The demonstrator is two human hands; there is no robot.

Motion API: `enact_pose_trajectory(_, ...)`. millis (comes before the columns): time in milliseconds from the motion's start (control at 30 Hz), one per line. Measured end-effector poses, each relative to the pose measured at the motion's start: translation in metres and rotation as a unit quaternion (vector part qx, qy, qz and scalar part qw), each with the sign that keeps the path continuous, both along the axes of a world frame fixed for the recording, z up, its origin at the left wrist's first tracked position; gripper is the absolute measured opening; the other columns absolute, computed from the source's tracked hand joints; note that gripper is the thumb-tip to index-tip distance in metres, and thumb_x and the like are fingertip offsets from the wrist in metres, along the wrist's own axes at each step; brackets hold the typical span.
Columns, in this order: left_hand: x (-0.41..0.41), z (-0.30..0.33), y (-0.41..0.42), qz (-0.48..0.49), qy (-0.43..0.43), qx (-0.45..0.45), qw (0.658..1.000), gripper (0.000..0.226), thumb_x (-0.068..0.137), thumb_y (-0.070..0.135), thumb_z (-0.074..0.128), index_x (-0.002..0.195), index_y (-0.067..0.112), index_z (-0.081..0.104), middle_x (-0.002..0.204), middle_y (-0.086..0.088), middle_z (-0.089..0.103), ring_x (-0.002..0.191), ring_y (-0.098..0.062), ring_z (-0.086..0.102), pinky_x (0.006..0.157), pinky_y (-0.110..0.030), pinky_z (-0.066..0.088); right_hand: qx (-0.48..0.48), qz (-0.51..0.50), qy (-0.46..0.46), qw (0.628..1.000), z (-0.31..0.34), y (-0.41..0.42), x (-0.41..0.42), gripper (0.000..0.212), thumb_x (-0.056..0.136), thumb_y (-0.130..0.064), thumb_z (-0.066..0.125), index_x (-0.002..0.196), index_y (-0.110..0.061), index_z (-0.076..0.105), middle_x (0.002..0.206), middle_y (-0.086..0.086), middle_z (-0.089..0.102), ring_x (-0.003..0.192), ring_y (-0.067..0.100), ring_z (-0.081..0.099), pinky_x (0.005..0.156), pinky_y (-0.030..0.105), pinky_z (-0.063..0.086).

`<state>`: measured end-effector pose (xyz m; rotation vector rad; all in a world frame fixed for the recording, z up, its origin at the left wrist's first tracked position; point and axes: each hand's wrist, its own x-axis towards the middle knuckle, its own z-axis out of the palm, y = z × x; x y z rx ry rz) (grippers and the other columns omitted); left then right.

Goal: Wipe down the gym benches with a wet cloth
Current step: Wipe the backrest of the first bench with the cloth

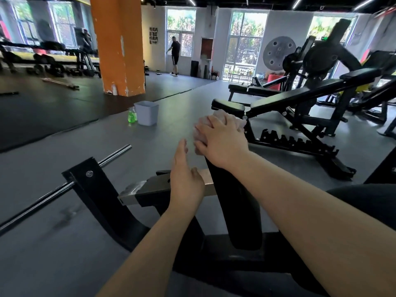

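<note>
Head view: right hand (222,140) grip clamped on the pale cloth (200,130), pressing it on the top end of the black pad (233,202). Left hand (185,174) beside the pad, fingers straight, grip apart, holding nothing. Open floor (150,142) ahead. Steel bar (64,187) and black bracket (94,189) close on the left. Incline bench (289,101) just past the cloth on the right. Bucket (146,113) and green spray bottle (132,116) stand well apart on the floor; orange pillar (120,46) behind them.

Both bare forearms reach forward. The right hand (222,140) lies palm down, fingers curled (gripping something pale). The left hand (185,179) hangs relaxed, fingers straight.
</note>
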<state>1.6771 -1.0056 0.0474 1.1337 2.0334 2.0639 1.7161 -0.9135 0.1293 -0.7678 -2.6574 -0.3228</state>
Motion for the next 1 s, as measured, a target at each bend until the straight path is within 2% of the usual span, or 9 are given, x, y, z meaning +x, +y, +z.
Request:
enact_pose_trajectory(100, -0.003, 0.012, -0.006, -0.022, -0.046, 0.053, 0.997, 0.071, 0.087, -0.022, 0.032, 0.146, 0.016, 0.021, 0.129, 0.011, 0.037, 0.125, -0.004, 0.038, 0.102, -0.014, 0.03, 0.073, 0.04, -0.024, 0.996, -0.011, -0.008, 0.007, 0.047, 0.092, -0.046, 0.046, 0.136, -0.031, 0.044, 0.156, -0.002, 0.015, 0.142, 0.035, 0.003, 0.106, 0.055, 0.021)
enact_pose_trajectory(200, -0.002, 0.026, -0.002, -0.056, -0.048, 0.071, 0.995, 0.065, 0.087, -0.024, 0.032, 0.141, 0.011, 0.025, 0.119, 0.017, 0.04, 0.118, 0.01, 0.042, 0.094, -0.005, 0.036, 0.038, 0.108, -0.01, 0.993, -0.018, 0.002, 0.017, 0.062, 0.087, -0.043, 0.056, 0.144, -0.035, 0.033, 0.159, -0.003, 0.008, 0.144, 0.031, -0.002, 0.111, 0.057, 0.015)
enact_pose_trajectory(300, -0.002, 0.03, 0.01, -0.106, -0.059, 0.082, 0.989, 0.062, 0.085, -0.025, 0.027, 0.134, 0.012, 0.035, 0.127, 0.011, 0.046, 0.132, -0.013, 0.039, 0.109, -0.022, 0.031, -0.109, 0.196, 0.099, 0.97, -0.012, 0.012, 0.031, 0.075, 0.083, -0.027, 0.063, 0.148, -0.025, 0.026, 0.158, 0.002, 0.01, 0.145, 0.027, 0.009, 0.115, 0.048, 0.021)
enact_pose_trajectory(400, -0.003, 0.032, 0.022, -0.07, 0.015, 0.003, 0.997, 0.055, 0.096, -0.005, 0.034, 0.148, 0.008, 0.022, 0.148, -0.003, 0.033, 0.138, -0.017, 0.031, 0.105, -0.013, 0.02, -0.171, 0.18, 0.209, 0.946, -0.01, 0.016, 0.049, 0.06, 0.086, -0.01, 0.061, 0.141, -0.012, 0.039, 0.155, 0.008, 0.022, 0.14, 0.022, 0.026, 0.11, 0.019, 0.017)
enact_pose_trajectory(500, -0.001, 0.042, 0.039, -0.034, 0.085, -0.082, 0.992, 0.056, 0.101, 0.017, 0.034, 0.15, 0.007, 0.01, 0.156, -0.011, 0.015, 0.142, -0.022, 0.02, 0.109, -0.02, 0.015, -0.103, 0.173, 0.234, 0.951, -0.022, 0.019, 0.058, 0.041, 0.084, -0.007, 0.058, 0.125, -0.005, 0.057, 0.141, 0.013, 0.044, 0.13, 0.028, 0.04, 0.109, 0.024, 0.024)
enact_pose_trajectory(600, -0.005, 0.054, 0.058, 0.008, 0.078, -0.135, 0.988, 0.059, 0.1, 0.035, 0.035, 0.15, 0.01, 0.014, 0.152, -0.015, 0.02, 0.137, -0.027, 0.027, 0.109, -0.03, 0.021, -0.127, 0.165, 0.224, 0.952, -0.034, 0.019, 0.065, 0.053, 0.088, -0.008, 0.058, 0.139, -0.009, 0.046, 0.146, 0.008, 0.04, 0.135, 0.022, 0.034, 0.109, 0.016, 0.016)
enact_pose_trajectory(800, -0.018, 0.043, 0.072, 0.028, 0.068, -0.06, 0.995, 0.056, 0.095, 0.048, 0.04, 0.144, 0.021, 0.035, 0.142, -0.008, 0.042, 0.125, -0.02, 0.046, 0.103, -0.031, 0.036, -0.161, 0.191, 0.18, 0.951, -0.049, 0.023, 0.082, 0.062, 0.092, -0.011, 0.053, 0.148, -0.021, 0.026, 0.155, -0.006, 0.023, 0.134, 0.0, 0.024, 0.109, 0.02, 0.022)
enact_pose_trajectory(900, 0.003, 0.021, 0.064, 0.043, 0.045, 0.018, 0.998, 0.056, 0.098, 0.038, 0.04, 0.149, 0.02, 0.023, 0.143, -0.007, 0.036, 0.122, -0.009, 0.042, 0.097, -0.012, 0.029, -0.118, 0.207, 0.177, 0.955, -0.055, 0.025, 0.087, 0.056, 0.088, -0.009, 0.048, 0.143, -0.013, 0.04, 0.149, 0.001, 0.037, 0.133, 0.013, 0.036, 0.111, 0.031, 0.027)
enact_pose_trajectory(1000, 0.034, -0.008, 0.057, 0.066, 0.041, 0.054, 0.995, 0.064, 0.098, 0.031, 0.041, 0.15, 0.016, 0.007, 0.147, -0.01, 0.024, 0.12, -0.002, 0.032, 0.097, -0.008, 0.023, -0.057, 0.198, 0.162, 0.965, -0.07, 0.026, 0.101, 0.052, 0.079, -0.007, 0.045, 0.13, -0.011, 0.053, 0.14, 0.005, 0.05, 0.129, 0.02, 0.044, 0.112, 0.043, 0.023)
